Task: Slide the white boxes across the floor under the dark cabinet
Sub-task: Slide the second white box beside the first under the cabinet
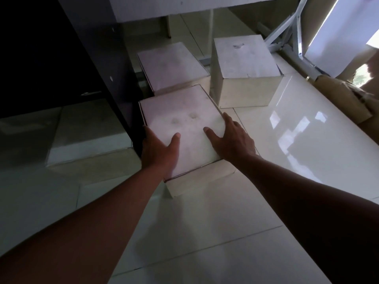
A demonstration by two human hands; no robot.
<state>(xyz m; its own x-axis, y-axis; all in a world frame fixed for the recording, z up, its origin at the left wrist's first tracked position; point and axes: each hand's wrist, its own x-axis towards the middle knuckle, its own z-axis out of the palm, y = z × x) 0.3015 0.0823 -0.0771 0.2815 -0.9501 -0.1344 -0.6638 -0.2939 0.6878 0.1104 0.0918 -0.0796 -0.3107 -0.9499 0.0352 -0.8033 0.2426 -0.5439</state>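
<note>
Both hands on the nearest white box

The left hand and right hand grip the box sides, thumbs on top, beside the dark cabinet.

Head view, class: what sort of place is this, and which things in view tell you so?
Probably an indoor storeroom or office corner. Plain white boxes stand on a glossy tiled floor beside a dark cabinet, with a white metal frame and brown cardboard behind.

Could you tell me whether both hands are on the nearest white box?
Yes, the left hand and right hand both grip the nearest white box at its sides.
</note>
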